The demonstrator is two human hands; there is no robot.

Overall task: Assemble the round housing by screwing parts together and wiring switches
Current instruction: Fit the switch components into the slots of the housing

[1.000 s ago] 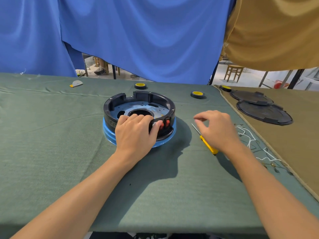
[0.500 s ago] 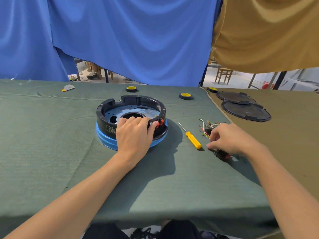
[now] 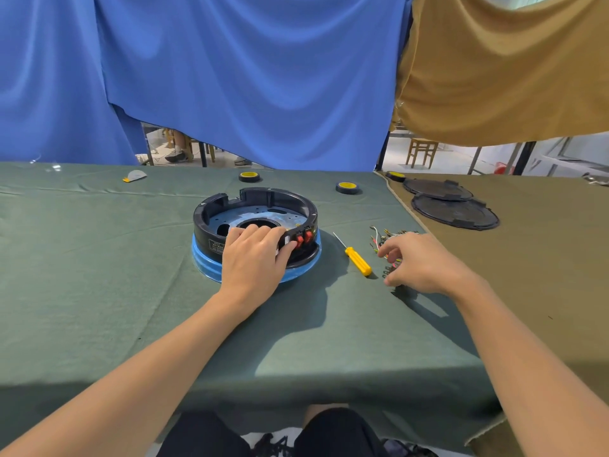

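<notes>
The round black housing [image 3: 263,194] sits on a blue base [image 3: 202,263] in the middle of the green table. Two red switches [image 3: 303,239] are set in its front right wall. My left hand [image 3: 253,258] grips the near rim, fingers curled inside and thumb on the outer wall beside the switches. To the right lies a yellow-handled screwdriver [image 3: 357,260]. Further right is a loose bundle of wires [image 3: 384,235] with small terminals. My right hand [image 3: 425,263] hovers over the bundle with curved fingers spread, touching it; much of the bundle is hidden under the palm.
Three yellow-and-black tape rolls [image 3: 248,176] [image 3: 346,187] [image 3: 395,175] stand at the back. Two black round covers [image 3: 454,213] lie on the tan cloth at the right. A small grey scrap [image 3: 135,175] lies at the far left. The table's front edge is near my knees.
My right hand left the spot by the screwdriver and moved right onto the wire bundle. My left hand has stayed on the housing rim.
</notes>
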